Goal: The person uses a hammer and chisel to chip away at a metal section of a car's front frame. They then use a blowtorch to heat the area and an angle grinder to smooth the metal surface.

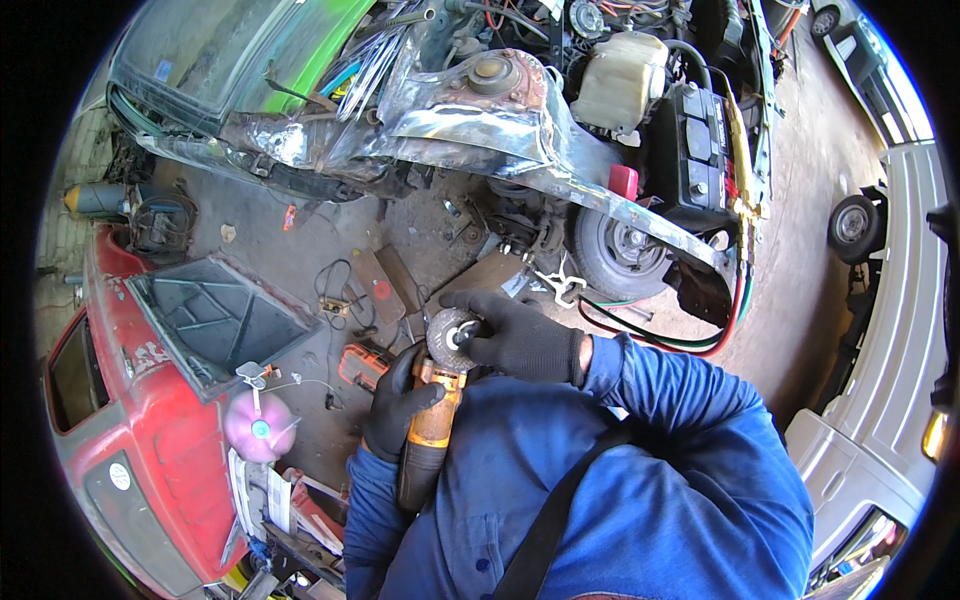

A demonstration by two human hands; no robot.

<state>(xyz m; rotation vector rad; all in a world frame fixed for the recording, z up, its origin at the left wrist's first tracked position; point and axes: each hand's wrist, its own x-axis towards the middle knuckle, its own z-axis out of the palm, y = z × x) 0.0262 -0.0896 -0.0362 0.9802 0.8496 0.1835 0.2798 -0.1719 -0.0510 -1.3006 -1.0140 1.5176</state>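
My left hand (392, 408), in a dark glove, is wrapped round the body of a yellow and black angle grinder (430, 432), held upright against my chest. At its head sits a round grey disc (439, 346) with a bright metal centre. My gloved right hand (530, 338) is at that disc, thumb side near its centre and fingers reaching over its far edge. The fingers look closed on the disc; part of the grip is hidden behind the hand.
Ahead stands a stripped car body (470, 125) with a bare-metal inner wing, a battery (690, 150) and a wheel (620, 255). Red and green hoses (690, 348) hang at its front corner. Nearby are an orange case (363, 367), a pink fan (260, 425), and a red vehicle cab (165, 430).
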